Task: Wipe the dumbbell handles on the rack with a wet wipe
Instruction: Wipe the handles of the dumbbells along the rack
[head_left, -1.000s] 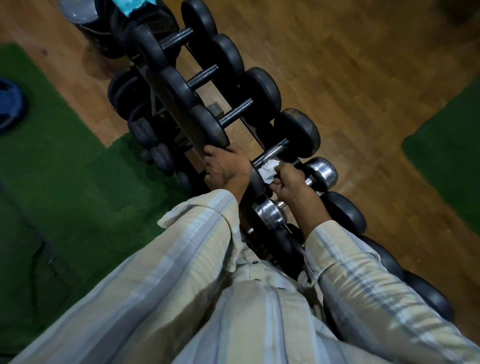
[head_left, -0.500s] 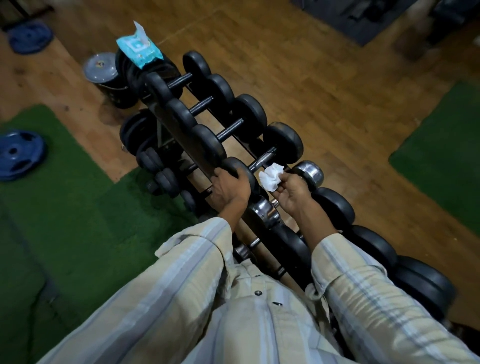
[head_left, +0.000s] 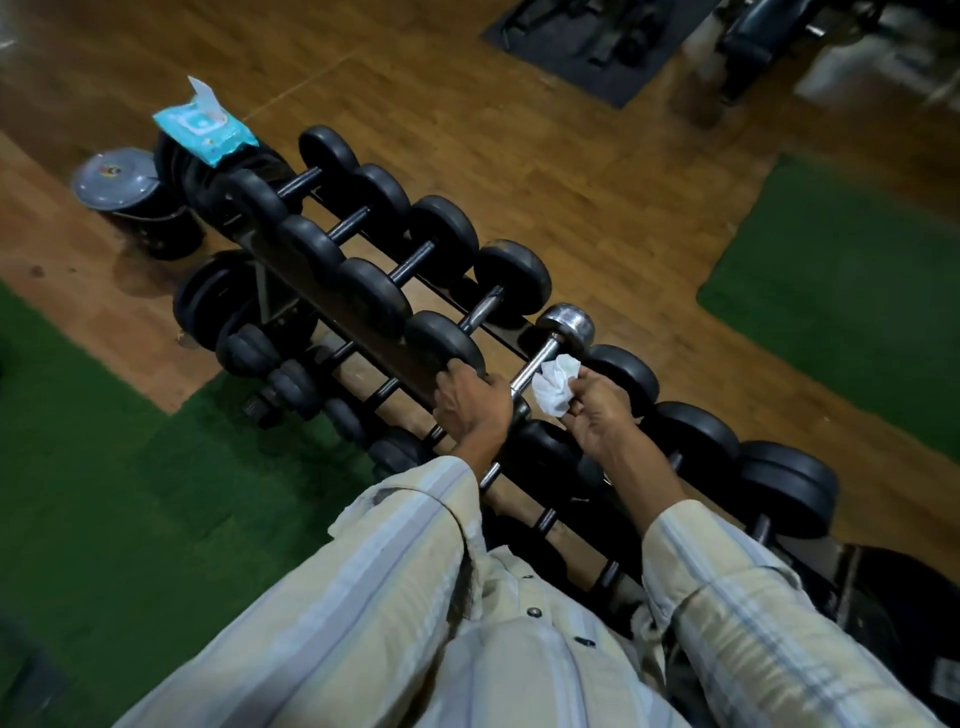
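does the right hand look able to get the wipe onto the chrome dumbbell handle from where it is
Probably yes. The right hand holds the wipe right beside the chrome dumbbell handle, with nothing between them. The left hand covers only the near end.

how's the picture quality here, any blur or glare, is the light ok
Head view: dim, warm light; the far corner is motion-smeared, the sleeves soft. Glare on the chrome dumbbell head and handle. Wide-angle bending curves the rack. The wet wipe in the right hand reads bright and fairly crisp.
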